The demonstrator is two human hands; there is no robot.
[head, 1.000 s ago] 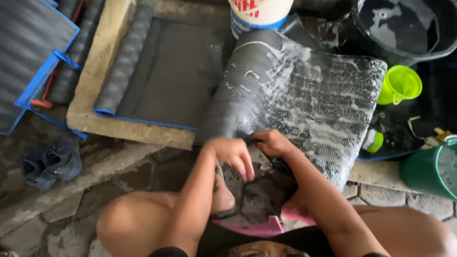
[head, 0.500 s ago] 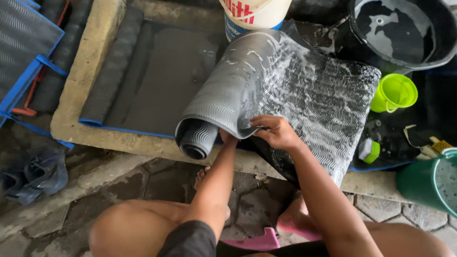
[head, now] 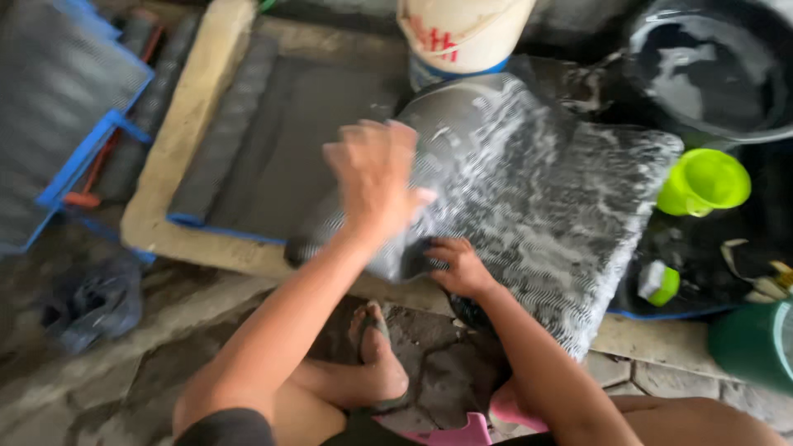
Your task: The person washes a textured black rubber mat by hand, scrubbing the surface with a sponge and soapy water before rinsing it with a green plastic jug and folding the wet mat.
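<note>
Grey ribbed mats, blue edging, green plastic

The soapy mat (head: 537, 190) is dark grey with a fine wavy ridge pattern streaked by white foam. The flat mat (head: 281, 149) beside it is plain dark grey with a blue border, and its rolled edge shows the same wavy ribbing. The mat at far left (head: 58, 116) is grey with blue trim. The bucket (head: 462, 33) is cream with red marks and a blue band. The cup (head: 702, 182) is lime green, the pail (head: 756, 347) darker green, the basin (head: 710, 66) black, the stool (head: 458, 431) pink.
</note>
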